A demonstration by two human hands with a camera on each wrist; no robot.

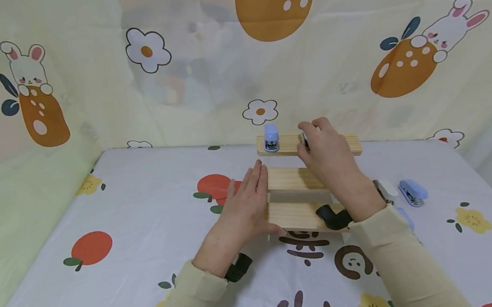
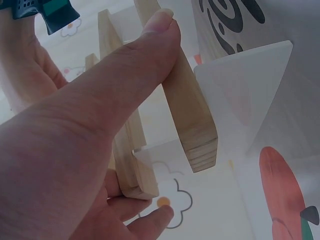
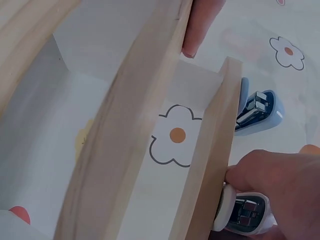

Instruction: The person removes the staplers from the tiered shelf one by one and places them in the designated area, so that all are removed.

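Note:
A tiered display rack (image 1: 299, 213) has three wooden boards and pale side panels. My left hand (image 1: 247, 200) holds its left end, thumb on the lowest board and fingers along the middle board. At the top board (image 1: 289, 143), my right hand (image 1: 329, 157) grips a small white stapler (image 3: 248, 214) by its sides. Most of this stapler is hidden behind the fingers in the head view. To its left, a light blue stapler (image 1: 271, 138) stands on the same board, apart from the hand.
Right of the rack, a blue stapler (image 1: 414, 192) lies on the patterned tablecloth (image 1: 149, 272). A white stapler (image 1: 387, 189) and another blue item (image 1: 405, 217) are partly covered by my right forearm. A printed curtain (image 1: 199, 86) hangs behind the table.

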